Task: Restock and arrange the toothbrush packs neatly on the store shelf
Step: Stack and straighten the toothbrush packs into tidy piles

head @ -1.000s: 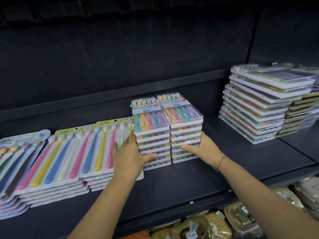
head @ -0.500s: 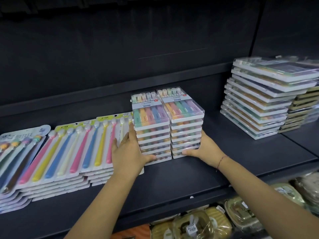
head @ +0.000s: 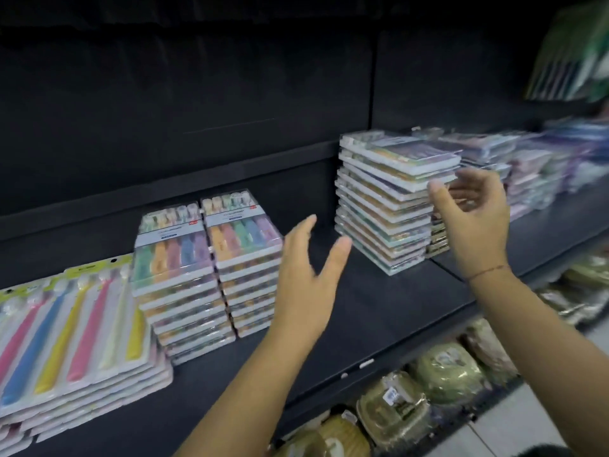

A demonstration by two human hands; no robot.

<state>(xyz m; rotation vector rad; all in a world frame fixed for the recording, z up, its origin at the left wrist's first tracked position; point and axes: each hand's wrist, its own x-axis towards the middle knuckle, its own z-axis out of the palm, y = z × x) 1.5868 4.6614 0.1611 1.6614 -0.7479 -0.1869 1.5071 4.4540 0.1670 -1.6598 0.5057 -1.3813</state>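
Observation:
Two side-by-side stacks of boxed pastel toothbrush packs [head: 211, 265] stand on the dark shelf [head: 379, 311]. My left hand [head: 306, 278] hovers just right of them, fingers spread, holding nothing. A taller, slightly leaning stack of flat toothbrush packs [head: 385, 206] stands further right. My right hand [head: 474, 219] is raised at that stack's right front corner with relaxed fingers, gripping nothing. At far left lies a pile of large blister packs with long coloured toothbrushes [head: 75, 334].
More blurred stacks of packs [head: 527, 169] fill the shelf to the right. Packaged goods in clear wrappers [head: 428, 387] sit on the shelf below. Bare shelf surface lies between the two middle stacks.
Both hands have let go of the two pastel stacks and moved right toward the taller stack. The view has swung right.

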